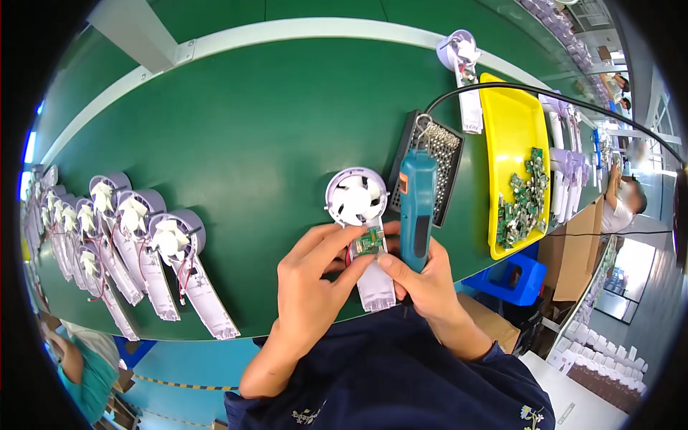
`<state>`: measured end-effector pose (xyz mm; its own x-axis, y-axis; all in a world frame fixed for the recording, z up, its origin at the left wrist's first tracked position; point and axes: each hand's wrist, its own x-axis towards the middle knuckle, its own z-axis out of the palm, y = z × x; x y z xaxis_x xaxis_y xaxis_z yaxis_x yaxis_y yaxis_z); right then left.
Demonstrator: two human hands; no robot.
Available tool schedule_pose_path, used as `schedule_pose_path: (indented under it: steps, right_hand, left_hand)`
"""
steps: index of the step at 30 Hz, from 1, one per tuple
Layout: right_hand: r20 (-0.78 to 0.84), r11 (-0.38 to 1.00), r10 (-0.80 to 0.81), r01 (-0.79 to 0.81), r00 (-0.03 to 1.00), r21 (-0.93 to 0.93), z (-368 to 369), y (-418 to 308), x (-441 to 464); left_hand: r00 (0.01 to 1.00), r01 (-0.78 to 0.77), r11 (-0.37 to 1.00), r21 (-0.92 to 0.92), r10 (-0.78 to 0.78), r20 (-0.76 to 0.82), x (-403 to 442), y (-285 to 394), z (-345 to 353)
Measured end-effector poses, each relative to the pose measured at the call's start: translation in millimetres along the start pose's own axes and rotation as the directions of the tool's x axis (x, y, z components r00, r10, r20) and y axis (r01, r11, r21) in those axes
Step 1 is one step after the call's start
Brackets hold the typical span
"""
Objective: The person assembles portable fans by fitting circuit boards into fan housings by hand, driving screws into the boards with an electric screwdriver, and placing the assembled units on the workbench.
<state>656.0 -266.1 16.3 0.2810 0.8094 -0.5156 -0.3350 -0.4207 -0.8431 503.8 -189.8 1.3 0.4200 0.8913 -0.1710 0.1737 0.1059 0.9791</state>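
L hand (pixel 308 276): pinching PCB (pixel 370 241) on fan unit (pixel 376 284), table's (pixel 287 107) 6 o'clock; PCB may skew if grip slips.
R hand (pixel 430 283): clamped on driver (pixel 418 204); slip could scratch PCB.
Screw tray (pixel 445 197): fan unit's 1 o'clock; driver knock might spill it.

Smooth plastic fan (pixel 351 206), glossy plastic tray (pixel 510 129), shiny metal screws (pixel 438 141), matt cloth top (pixel 401 369)

Bright light is filling a fisheye view.
Glare (pixel 30 147) is burning at nine o'clock; the white rail (pixel 315 27) is bowing across twelve; black is rounding the corners; the far room (pixel 658 193) is blurring toward three.
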Motion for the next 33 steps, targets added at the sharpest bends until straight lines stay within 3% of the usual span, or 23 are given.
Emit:
schedule_pose_path:
  steps: [5,11,13,16,18,20,23,24,28,29,30,31,33]
  right_hand:
    - [0.012,0.999,-0.021,0.021,1.0,0.038,3.0,-3.2,-5.0]
    - [0.1,0.986,0.009,-0.025,0.995,0.164,-5.8,-24.1,7.6]
    - [0.098,0.981,0.009,-0.028,0.995,0.191,-7.8,-21.6,7.3]
    - [0.071,0.969,-0.091,0.072,0.993,0.236,-6.5,-22.7,9.9]
    - [0.09,0.966,-0.083,0.058,0.992,0.25,-11.2,-42.4,16.3]
    - [0.103,0.961,-0.171,0.142,0.98,0.239,-21.9,-49.3,32.2]
    - [0.109,0.942,-0.157,0.116,0.982,0.314,-36.5,-71.1,44.7]
    - [0.102,0.939,-0.222,0.184,0.97,0.291,-44.3,-74.8,48.8]
    - [-0.099,0.922,-0.359,0.336,0.928,-0.193,-114.7,-104.4,41.4]
    - [-0.123,0.806,-0.425,0.313,0.897,-0.502,-142.8,-108.7,38.9]
    - [-0.156,0.624,-0.579,0.312,0.8,-0.716,-170.6,-103.7,38.1]
    - [-0.201,0.526,-0.673,0.268,0.712,-0.807,-193.9,-95.3,35.9]
    - [-0.338,0.507,-0.58,0.004,0.742,-0.862,-203.4,-104.7,13.8]
  left_hand:
    - [0.997,-0.066,0.997,0.047,0.068,-0.037,-2.7,11.2,-1.6]
    - [0.999,-0.044,0.995,-0.091,0.042,-0.023,9.9,19.0,0.5]
    - [0.996,-0.081,0.995,-0.051,0.079,-0.041,10.4,22.8,2.7]
    - [0.993,-0.108,0.994,-0.006,0.107,-0.042,16.2,31.1,3.9]
    - [0.996,-0.085,0.995,-0.043,0.083,-0.042,29.8,37.4,9.8]
    - [0.992,-0.125,0.992,0.017,0.126,-0.022,46.8,55.4,16.9]
    - [0.978,-0.2,0.976,-0.085,0.204,0.044,76.5,69.7,29.6]
    - [0.971,-0.228,0.972,-0.065,0.232,0.064,89.0,69.2,30.9]
    - [0.971,-0.198,0.975,-0.098,0.209,0.119,155.1,72.4,40.5]
    - [0.968,-0.202,0.977,-0.074,0.21,0.133,174.2,68.1,43.2]
    - [0.973,-0.167,0.984,-0.062,0.175,0.151,189.0,66.6,47.5]
    - [0.976,-0.133,0.99,-0.049,0.139,0.168,202.2,64.4,51.9]
    - [0.971,-0.157,0.986,-0.051,0.164,0.175,221.0,51.1,61.5]
